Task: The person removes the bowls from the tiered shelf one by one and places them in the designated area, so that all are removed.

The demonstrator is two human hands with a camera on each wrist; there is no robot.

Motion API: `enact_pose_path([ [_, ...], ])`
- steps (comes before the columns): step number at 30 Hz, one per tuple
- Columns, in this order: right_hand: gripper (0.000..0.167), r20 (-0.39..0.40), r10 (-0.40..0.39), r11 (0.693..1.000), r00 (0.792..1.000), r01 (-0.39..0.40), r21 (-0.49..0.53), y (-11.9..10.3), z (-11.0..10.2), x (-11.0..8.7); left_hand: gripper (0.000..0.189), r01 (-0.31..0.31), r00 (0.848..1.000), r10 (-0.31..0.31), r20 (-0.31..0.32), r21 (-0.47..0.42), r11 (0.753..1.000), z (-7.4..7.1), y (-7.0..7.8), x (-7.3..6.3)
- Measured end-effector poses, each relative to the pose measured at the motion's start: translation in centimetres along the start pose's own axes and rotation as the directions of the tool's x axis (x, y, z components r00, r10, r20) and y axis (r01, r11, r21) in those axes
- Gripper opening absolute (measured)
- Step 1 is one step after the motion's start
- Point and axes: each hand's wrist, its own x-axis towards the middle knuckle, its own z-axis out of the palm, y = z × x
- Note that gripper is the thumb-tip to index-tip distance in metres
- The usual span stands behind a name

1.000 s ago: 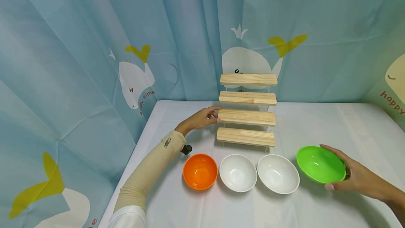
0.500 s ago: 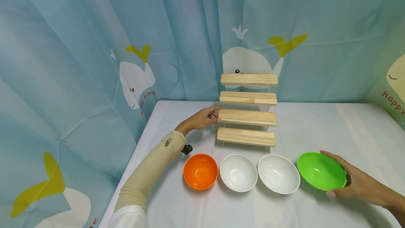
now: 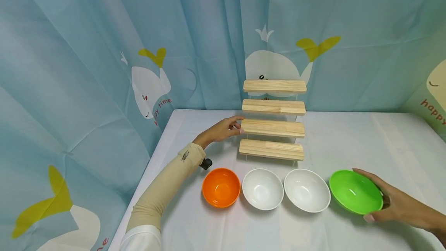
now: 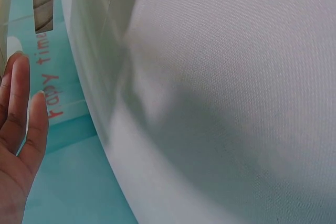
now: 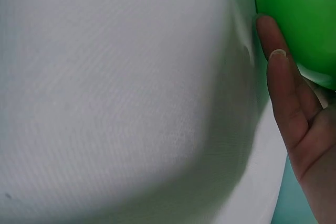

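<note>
In the head view my left hand (image 3: 222, 129) holds the left end of the third board down on a stepped wooden shelf (image 3: 271, 128), thumb at the front edge and forefinger at the back. Its other fingers (image 4: 19, 90) show in the left wrist view. My right hand (image 3: 391, 198) grips the right side of a green bowl (image 3: 355, 192), forefinger along the far rim and thumb at the near side. That bowl stands at the right end of a row with an orange bowl (image 3: 221, 188), a white bowl (image 3: 263, 189) and another white bowl (image 3: 307, 190).
The row of bowls lies in front of the shelf on a white-covered table (image 3: 271, 231). Blue curtains (image 3: 205, 38) with whale prints close off the back and left side. A black object (image 3: 206, 164) sticks out under my left wrist.
My right hand has brought the green bowl down and toward me, beside the right white bowl. My left hand stays at the shelf board.
</note>
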Motion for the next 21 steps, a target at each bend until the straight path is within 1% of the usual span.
enact_pose_path([
  [12,0.108,-0.009,-0.014,1.0,1.0,0.014,0.004,-0.29,0.24,-0.26,0.062,-0.003,1.0,0.003,0.002,-0.006,1.0,0.1,-0.06,-0.06],
  [18,0.11,0.029,-0.036,0.998,0.999,0.034,0.047,-0.02,0.05,-0.35,0.062,-0.008,1.0,0.007,0.003,0.007,1.0,-0.01,0.14,-0.04],
  [21,0.111,0.06,-0.006,0.998,0.998,0.002,0.057,0.51,-0.16,-0.5,0.062,-0.006,1.0,0.006,0.007,0.004,1.0,-0.04,0.13,-0.02],
])
